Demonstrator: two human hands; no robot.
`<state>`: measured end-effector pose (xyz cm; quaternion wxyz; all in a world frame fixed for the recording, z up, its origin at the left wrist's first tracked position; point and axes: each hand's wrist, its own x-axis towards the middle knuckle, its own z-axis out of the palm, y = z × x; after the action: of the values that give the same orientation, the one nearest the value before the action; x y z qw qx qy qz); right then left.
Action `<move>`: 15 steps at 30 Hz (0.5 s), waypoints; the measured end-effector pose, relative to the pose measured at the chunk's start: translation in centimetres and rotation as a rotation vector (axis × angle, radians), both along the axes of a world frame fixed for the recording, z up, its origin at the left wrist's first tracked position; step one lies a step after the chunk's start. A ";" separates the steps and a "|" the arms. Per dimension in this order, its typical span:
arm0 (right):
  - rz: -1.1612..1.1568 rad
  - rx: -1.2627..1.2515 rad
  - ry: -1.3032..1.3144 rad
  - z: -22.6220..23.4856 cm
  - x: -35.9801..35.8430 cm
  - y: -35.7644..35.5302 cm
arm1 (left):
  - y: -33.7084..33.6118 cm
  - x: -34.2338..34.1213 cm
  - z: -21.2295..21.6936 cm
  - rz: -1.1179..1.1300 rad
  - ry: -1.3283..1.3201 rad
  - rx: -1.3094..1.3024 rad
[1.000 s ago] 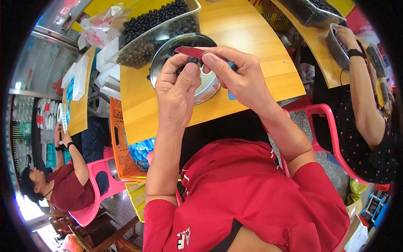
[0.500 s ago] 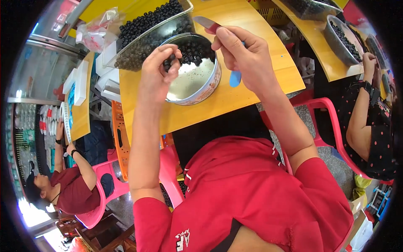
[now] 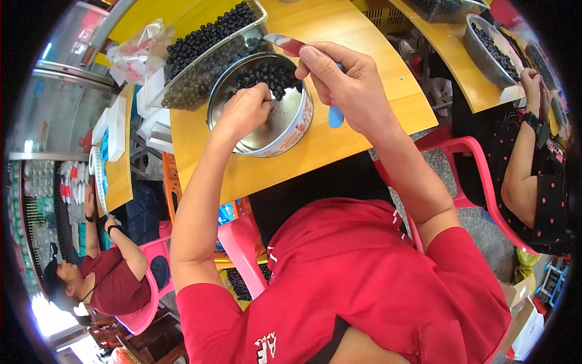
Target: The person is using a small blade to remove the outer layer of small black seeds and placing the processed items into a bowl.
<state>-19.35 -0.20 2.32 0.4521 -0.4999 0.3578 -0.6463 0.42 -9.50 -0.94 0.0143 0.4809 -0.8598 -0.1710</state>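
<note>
My left hand [image 3: 245,110] reaches into a round metal tin [image 3: 295,131] with a patterned pale outer wall. Its fingers are curled together, and whatever they pinch is hidden. Small round black pieces [image 3: 273,76], like beads, lie heaped at the far side of the tin's floor. In my right hand [image 3: 348,82], raised just right of the tin, is a knife [image 3: 286,44] with a blue handle. The blade points up and left across the tin's far rim, beside a clear plastic tub [image 3: 259,27] full of the same black pieces.
The tin and tub stand on a yellow wooden table [image 3: 388,97]. White boxes [image 3: 115,127] and a plastic bag [image 3: 142,51] are at the left. A person sits at the left. At the right, another person's arm [image 3: 518,145] is near a grey basin [image 3: 492,57] of black pieces.
My left hand has gone from above the tin's rim down into it. A black piece showed between its fingers before. My right hand and the knife have shifted slightly left.
</note>
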 end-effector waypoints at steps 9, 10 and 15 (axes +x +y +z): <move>0.019 -0.012 0.006 -0.1 0.4 0.0 | 0.2 -0.5 1.0 0.097 0.299 0.068; 0.024 -0.014 0.009 0.0 0.5 0.1 | 0.2 -0.9 0.9 0.102 0.302 0.064; 0.031 0.017 -0.001 0.2 0.7 0.2 | 0.2 -2.2 0.6 0.031 -0.029 -0.177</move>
<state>-18.67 0.00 2.48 0.4662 -0.5012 0.3552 -0.6366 -1.74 -9.25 -0.37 0.0467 0.4933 -0.8642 -0.0870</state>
